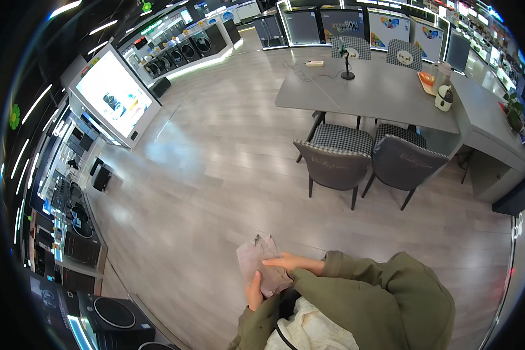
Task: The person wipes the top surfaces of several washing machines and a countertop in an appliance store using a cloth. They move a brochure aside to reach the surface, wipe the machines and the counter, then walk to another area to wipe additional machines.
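Observation:
A folded pinkish-grey cloth (pixel 252 258) is in front of my body at the lower middle of the head view, above the floor. My left hand (pixel 254 293) grips its lower left edge, the thumb lying along the side. From the right, my right hand (pixel 284 262) holds the cloth too, with its fingers reaching over the top face. The undersides of both hands are hidden. Olive-green sleeves (pixel 356 286) cover my arms.
Ahead to the right stands a grey table (pixel 385 99) with a small microphone stand (pixel 347 67) on it. Two dark chairs (pixel 334 163) are at its near side. Washing machines (pixel 114 312) stand at the lower left, near a bright display panel (pixel 114 93) farther off.

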Demonstrator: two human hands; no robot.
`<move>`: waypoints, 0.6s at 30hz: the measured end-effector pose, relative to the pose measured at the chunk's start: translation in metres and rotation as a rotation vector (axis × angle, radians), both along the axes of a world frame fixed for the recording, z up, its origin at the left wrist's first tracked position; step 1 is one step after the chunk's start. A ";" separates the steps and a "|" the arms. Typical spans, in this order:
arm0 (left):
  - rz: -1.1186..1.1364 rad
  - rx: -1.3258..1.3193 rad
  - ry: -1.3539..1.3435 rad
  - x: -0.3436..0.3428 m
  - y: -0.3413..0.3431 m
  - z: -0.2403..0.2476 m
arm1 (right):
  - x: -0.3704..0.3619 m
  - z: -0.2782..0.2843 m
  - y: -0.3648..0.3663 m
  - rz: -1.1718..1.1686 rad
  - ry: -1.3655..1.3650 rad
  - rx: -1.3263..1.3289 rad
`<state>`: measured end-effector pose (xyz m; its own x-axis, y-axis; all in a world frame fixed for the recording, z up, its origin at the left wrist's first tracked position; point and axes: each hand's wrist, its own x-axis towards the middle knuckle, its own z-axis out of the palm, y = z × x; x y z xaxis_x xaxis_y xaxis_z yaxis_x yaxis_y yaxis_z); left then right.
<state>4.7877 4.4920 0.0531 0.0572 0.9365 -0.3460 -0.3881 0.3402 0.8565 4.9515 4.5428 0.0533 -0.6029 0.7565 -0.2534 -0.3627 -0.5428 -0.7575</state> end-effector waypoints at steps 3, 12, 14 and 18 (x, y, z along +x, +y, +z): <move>-0.046 -0.034 -0.014 -0.014 0.086 -0.006 | -0.014 -0.008 0.081 -0.059 -0.064 -0.036; -0.149 -0.015 -0.069 -0.083 0.394 0.003 | -0.075 0.013 0.366 -0.135 -0.130 -0.041; -0.141 0.032 -0.074 -0.084 0.452 0.012 | -0.079 0.020 0.426 -0.135 -0.198 -0.031; -0.176 0.080 -0.033 -0.089 0.565 0.002 | -0.089 -0.002 0.532 -0.237 -0.143 -0.031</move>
<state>4.6989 5.0572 0.0551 0.2325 0.9354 -0.2664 -0.3567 0.3369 0.8714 4.8630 5.0748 0.0508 -0.3663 0.8630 -0.3480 -0.3734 -0.4789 -0.7945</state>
